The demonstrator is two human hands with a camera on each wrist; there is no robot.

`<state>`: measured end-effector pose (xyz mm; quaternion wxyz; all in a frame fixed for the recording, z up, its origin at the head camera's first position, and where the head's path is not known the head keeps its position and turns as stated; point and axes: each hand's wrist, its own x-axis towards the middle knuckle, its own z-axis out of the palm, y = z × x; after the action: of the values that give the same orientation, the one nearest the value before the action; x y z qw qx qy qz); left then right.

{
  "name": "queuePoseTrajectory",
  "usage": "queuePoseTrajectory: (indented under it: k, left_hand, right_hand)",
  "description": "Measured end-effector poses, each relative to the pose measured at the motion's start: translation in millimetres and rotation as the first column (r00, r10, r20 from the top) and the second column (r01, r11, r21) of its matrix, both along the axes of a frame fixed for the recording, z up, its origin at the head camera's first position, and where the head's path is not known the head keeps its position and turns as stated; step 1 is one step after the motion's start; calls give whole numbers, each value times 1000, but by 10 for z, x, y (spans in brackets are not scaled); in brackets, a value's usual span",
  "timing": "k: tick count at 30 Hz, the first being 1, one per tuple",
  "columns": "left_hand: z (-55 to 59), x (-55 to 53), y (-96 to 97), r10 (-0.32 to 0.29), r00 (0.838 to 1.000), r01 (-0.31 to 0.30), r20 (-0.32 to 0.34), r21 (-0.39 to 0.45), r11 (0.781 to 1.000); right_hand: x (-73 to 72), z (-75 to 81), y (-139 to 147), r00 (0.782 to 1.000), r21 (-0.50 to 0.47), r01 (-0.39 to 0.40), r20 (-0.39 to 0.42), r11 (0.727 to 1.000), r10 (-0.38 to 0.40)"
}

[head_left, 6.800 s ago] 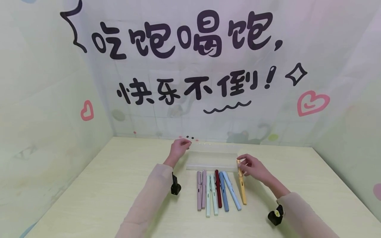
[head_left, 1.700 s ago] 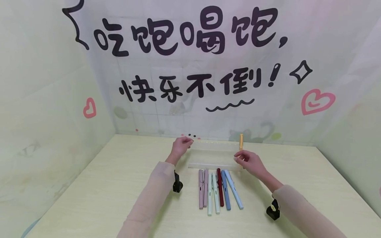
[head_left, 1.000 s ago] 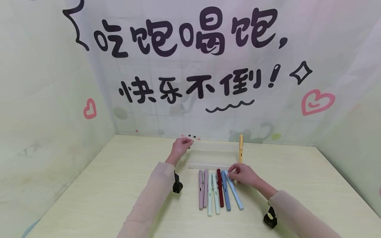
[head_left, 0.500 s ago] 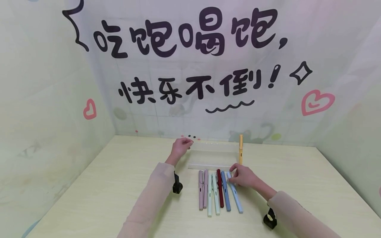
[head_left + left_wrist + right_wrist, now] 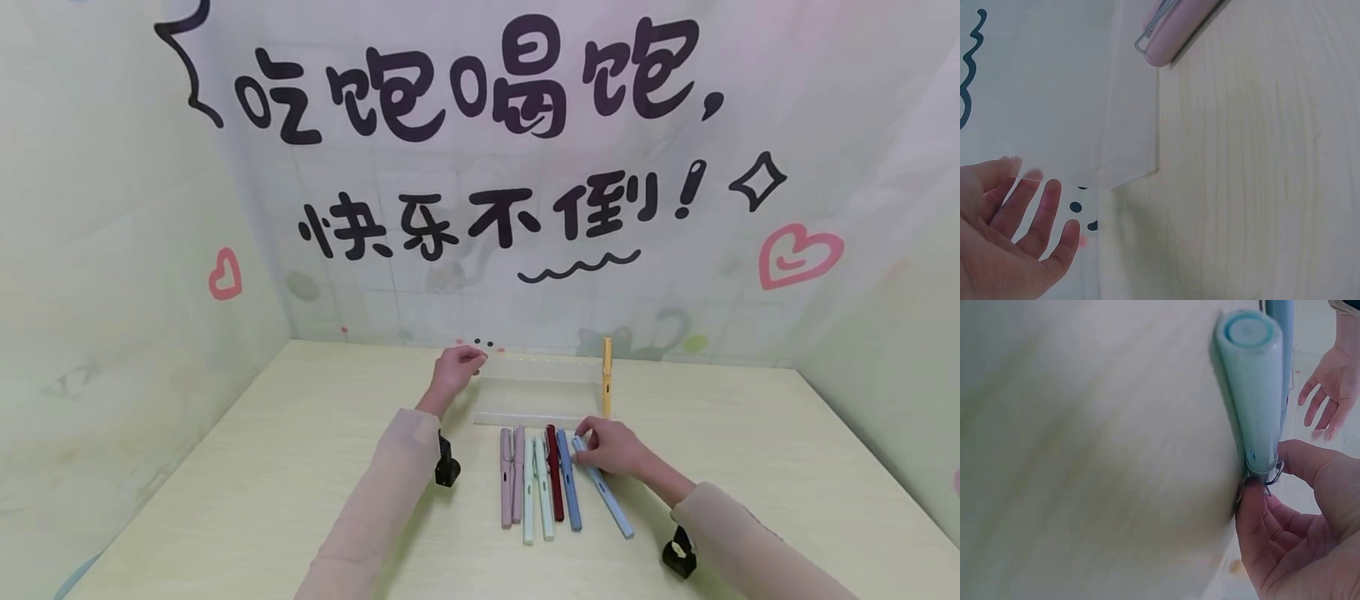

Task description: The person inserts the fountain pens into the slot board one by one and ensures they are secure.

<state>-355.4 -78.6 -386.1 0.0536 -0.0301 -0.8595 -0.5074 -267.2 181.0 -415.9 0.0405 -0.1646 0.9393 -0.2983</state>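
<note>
My left hand (image 5: pixel 455 369) pinches the top left corner of a clear plastic pen holder (image 5: pixel 536 396); in the left wrist view, thumb and forefinger meet at its see-through panel (image 5: pixel 1054 125). At the holder's right end a yellow pen (image 5: pixel 607 375) leans lengthwise. My right hand (image 5: pixel 615 444) grips a light-blue pen (image 5: pixel 611 504) near its cap end, in front of the holder. The right wrist view shows thumb and fingers by the wire clip of this light-blue pen (image 5: pixel 1250 394), its other end pointing at the camera.
Left of the light-blue pen, a row lies on the table (image 5: pixel 262 500): a blue pen (image 5: pixel 570 496), a dark red pen (image 5: pixel 555 479), two mint pens (image 5: pixel 528 508) and two light purple pens (image 5: pixel 506 492). Behind the holder rises a printed cloth backdrop (image 5: pixel 412 308).
The right hand has put the yellow pen at the holder's right end, let go, and come down to grip the light-blue pen. That pen's near end has swung right. The left hand stays.
</note>
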Motion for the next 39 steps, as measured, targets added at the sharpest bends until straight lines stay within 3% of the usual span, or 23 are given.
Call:
queuePoseTrajectory:
  k: [7, 13, 24, 39]
  left_hand:
    - [0, -2, 5, 2, 1000, -2, -1, 0, 1000]
    - [-12, -14, -3, 5, 1000, -5, -2, 10, 1000]
    - [-25, -13, -10, 3, 1000, -3, -9, 11, 1000]
    - [-22, -11, -2, 0, 1000, 0, -1, 16, 1000]
  right_hand:
    - [7, 39, 13, 998, -11, 52, -20, 999, -52]
    - [-36, 79, 65, 999, -118, 54, 13, 992, -53]
    - [-81, 119, 142, 998, -361, 63, 30, 930, -56]
    - [-223, 389, 165, 979, -446, 151, -54, 882, -195]
